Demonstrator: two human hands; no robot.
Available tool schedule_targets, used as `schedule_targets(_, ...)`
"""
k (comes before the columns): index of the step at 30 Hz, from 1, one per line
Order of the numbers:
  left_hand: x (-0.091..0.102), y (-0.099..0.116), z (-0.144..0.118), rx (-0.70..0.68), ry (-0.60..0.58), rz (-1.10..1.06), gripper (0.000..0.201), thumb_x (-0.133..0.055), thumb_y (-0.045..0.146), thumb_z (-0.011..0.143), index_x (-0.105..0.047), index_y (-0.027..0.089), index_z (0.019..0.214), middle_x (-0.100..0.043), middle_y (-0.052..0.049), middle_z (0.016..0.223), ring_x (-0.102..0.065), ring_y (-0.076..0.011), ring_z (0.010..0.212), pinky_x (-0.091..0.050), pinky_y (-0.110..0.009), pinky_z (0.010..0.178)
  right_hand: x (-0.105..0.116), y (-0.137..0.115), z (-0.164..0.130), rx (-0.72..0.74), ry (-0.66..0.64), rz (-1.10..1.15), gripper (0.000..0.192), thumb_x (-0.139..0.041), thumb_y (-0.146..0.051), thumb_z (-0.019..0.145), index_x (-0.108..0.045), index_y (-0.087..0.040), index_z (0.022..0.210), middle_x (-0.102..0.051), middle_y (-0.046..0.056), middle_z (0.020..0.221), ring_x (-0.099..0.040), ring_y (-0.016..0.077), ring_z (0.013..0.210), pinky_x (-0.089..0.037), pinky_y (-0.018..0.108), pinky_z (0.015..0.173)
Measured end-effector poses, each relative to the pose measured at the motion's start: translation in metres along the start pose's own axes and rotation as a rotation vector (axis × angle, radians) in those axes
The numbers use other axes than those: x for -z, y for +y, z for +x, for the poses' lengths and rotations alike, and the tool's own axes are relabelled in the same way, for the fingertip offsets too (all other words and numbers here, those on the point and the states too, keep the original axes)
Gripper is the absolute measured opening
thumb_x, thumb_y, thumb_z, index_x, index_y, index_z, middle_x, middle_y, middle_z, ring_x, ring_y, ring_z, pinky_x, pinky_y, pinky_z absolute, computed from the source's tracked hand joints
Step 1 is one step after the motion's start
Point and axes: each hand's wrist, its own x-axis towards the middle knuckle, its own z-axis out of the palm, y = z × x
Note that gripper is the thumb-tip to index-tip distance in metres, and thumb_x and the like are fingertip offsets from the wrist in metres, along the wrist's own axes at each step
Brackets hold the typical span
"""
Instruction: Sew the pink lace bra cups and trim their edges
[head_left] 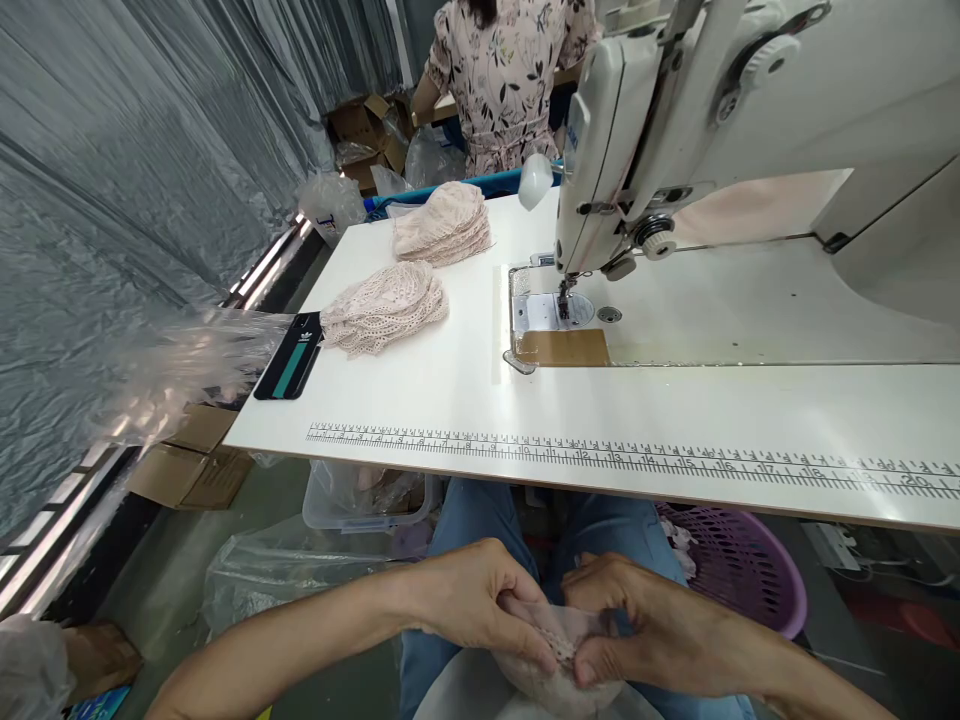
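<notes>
Pinching one pale lace piece [559,640] at 6 o'clock, over the lap: left hand [469,600] and right hand [645,625], both grips clamped on it. Counter [450,400] edge ruler [630,458] reads up to 20. Two lace stacks [386,308] at 10 o'clock; phone [289,357] shows a trefoil logo; one sewing machine [712,110]

Pale pink lace piece [559,640], purple basket [739,565], white table [450,390].

A garment sewing workshop: an industrial sewing machine [675,130] on a ruler-marked table [450,400], lace-piece stacks [386,308] left of the machine.
</notes>
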Motion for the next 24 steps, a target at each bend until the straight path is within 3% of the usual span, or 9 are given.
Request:
schedule_targets(4, 0.004, 0.0, -0.002, 0.021, -0.008, 0.023, 0.031, -0.076, 0.041, 0.06, -0.072, 0.014, 0.076, -0.062, 0.001, 0.062, -0.053, -0.0077, 0.057, -0.041, -0.015, 0.056, 0.005, 0.002, -0.003, 0.032, -0.045, 0.059, 0.047, -0.051, -0.057, 0.08, -0.061, -0.015, 0.06, -0.057, 0.0, 0.063, -0.053, 0.0142, 0.069, -0.041, 0.028, 0.07)
schedule_targets(8, 0.003, -0.001, 0.001, 0.016, -0.021, -0.009, 0.036, -0.076, 0.044, 0.058, -0.072, 0.014, 0.078, -0.061, 0.001, 0.063, -0.051, -0.0074, 0.057, -0.041, -0.015, 0.058, 0.008, 0.001, -0.004, -0.036, -0.055, 0.091, 0.039, -0.06, -0.052, 0.076, -0.065, -0.015, 0.067, -0.058, 0.001, 0.067, -0.055, 0.0157, 0.072, -0.042, 0.025, 0.063)
schedule_targets(24, 0.0, -0.013, -0.007, -0.059, 0.07, -0.011, 0.042, -0.079, 0.045, 0.052, -0.069, 0.012, 0.077, -0.058, 0.002, 0.062, -0.048, -0.0087, 0.057, -0.037, -0.017, 0.055, 0.002, 0.005, -0.011, -0.19, 0.045, 0.099, 0.038, -0.061, -0.055, 0.072, -0.064, -0.018, 0.065, -0.053, 0.0, 0.063, -0.048, 0.0146, 0.065, -0.039, 0.024, 0.059)
